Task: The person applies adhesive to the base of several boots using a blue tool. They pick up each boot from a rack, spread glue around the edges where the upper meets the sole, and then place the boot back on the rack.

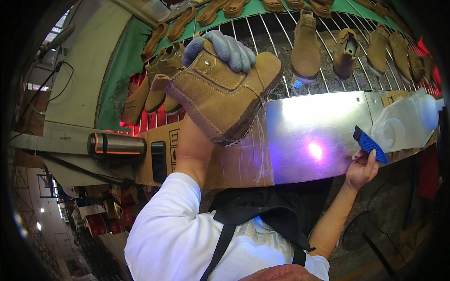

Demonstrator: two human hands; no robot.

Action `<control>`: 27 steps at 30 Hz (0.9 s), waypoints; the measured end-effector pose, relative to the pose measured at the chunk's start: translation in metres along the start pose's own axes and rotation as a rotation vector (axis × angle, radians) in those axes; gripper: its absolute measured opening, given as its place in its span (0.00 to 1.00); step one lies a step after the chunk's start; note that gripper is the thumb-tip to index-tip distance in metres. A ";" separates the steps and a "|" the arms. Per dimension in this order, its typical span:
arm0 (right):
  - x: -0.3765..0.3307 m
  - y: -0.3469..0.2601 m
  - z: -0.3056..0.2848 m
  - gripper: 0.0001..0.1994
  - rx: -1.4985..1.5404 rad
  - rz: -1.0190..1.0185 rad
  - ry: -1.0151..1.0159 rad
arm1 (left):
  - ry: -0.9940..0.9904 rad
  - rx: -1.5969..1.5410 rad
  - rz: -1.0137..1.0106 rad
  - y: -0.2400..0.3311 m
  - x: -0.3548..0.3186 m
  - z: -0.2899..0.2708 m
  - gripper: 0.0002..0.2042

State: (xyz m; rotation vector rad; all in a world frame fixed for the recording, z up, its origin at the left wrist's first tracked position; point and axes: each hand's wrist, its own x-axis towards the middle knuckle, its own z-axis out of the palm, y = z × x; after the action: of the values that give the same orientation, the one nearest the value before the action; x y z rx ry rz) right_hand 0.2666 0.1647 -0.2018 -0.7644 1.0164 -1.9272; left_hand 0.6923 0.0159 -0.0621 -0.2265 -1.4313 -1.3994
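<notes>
My left hand (225,49), in a grey-blue knitted glove, is wrapped over a tan leather ankle boot (201,100) and holds it tilted above the bench. The boot has stitched seams and a metal snap on a side flap. Around its lower edge runs a dark, wet-looking band, with thin pale strands hanging from it. Bare, my right hand (362,172) pinches a blue-handled brush (373,147) with short dark bristles, over the right part of a shiny metal plate (300,154). The brush is apart from the boot.
Past the bench, a wire rack (276,35) carries several tan boots (304,49); rubber soles (182,23) lie beyond on green cloth. A translucent plastic jug (398,129) stands right of the brush. Leftward are a phone (159,161) on cardboard (206,173) and a thermos (117,145).
</notes>
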 end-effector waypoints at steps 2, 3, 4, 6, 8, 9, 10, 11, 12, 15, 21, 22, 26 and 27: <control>0.000 0.000 -0.001 0.14 0.004 0.006 0.007 | 0.060 0.025 -0.001 -0.001 -0.002 0.005 0.24; 0.000 0.000 0.000 0.14 0.005 0.011 0.015 | 0.048 0.019 0.004 -0.002 -0.003 0.003 0.24; -0.001 -0.002 0.000 0.15 0.003 0.017 0.025 | 0.037 0.009 0.010 -0.004 -0.004 -0.001 0.24; -0.002 -0.002 0.004 0.15 -0.006 0.003 0.030 | 0.044 -0.008 0.010 -0.008 -0.010 -0.005 0.25; -0.004 -0.005 0.011 0.14 -0.068 -0.052 0.048 | 0.071 -0.025 -0.001 -0.007 -0.012 -0.006 0.25; -0.008 -0.008 0.015 0.14 -0.128 -0.098 0.071 | 0.078 -0.045 -0.019 -0.008 -0.012 -0.006 0.25; -0.011 -0.013 0.017 0.13 -0.190 -0.143 0.084 | 0.084 -0.070 -0.042 -0.008 -0.010 -0.005 0.25; -0.012 -0.017 0.016 0.13 -0.270 -0.188 0.081 | 0.095 -0.075 -0.078 -0.007 -0.009 -0.008 0.25; -0.015 -0.021 0.013 0.13 -0.349 -0.236 0.079 | 0.108 -0.085 -0.116 -0.007 -0.009 -0.010 0.25; -0.017 -0.041 0.012 0.13 -0.522 -0.348 0.041 | 0.219 -0.135 -0.247 -0.007 -0.003 -0.005 0.25; -0.018 -0.079 0.012 0.14 -0.699 -0.379 0.073 | 0.430 -0.112 -0.450 -0.016 -0.001 -0.022 0.24; -0.016 -0.082 0.009 0.14 -0.672 -0.399 0.057 | 0.501 -0.050 -0.447 -0.022 -0.004 -0.030 0.25; -0.013 -0.090 -0.001 0.14 -0.592 -0.426 0.047 | 0.668 0.435 -0.515 -0.035 -0.010 -0.048 0.26; -0.013 -0.091 -0.002 0.14 -0.577 -0.423 0.056 | 0.660 0.363 -0.509 -0.036 -0.011 -0.051 0.26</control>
State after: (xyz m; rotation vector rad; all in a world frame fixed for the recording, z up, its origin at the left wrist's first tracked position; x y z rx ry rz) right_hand 0.2376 0.2086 -0.1259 -1.3419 1.5765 -2.0205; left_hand 0.6976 -0.0303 -0.1057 0.8146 -1.1762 -1.3853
